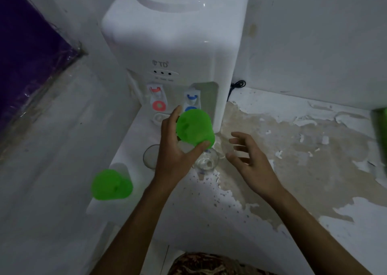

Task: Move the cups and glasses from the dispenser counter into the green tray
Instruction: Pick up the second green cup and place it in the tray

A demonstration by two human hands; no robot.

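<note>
My left hand (174,149) grips a green plastic cup (194,128), bottom up, lifted in front of the white water dispenser (173,44). A second green cup (112,184) stands upside down at the counter's left edge. Two clear glasses stand on the counter: one (149,156) left of my left wrist, partly hidden by it, and one (206,161) between my hands. My right hand (249,159) hovers open just right of that glass, holding nothing. A strip of the green tray (380,132) shows at the right frame edge.
The counter (293,149) has peeling, stained paint. A white wall runs behind it, with a black cable (236,86) beside the dispenser. A purple sheet (27,54) hangs at the far left. Patterned cloth (209,264) shows at the bottom.
</note>
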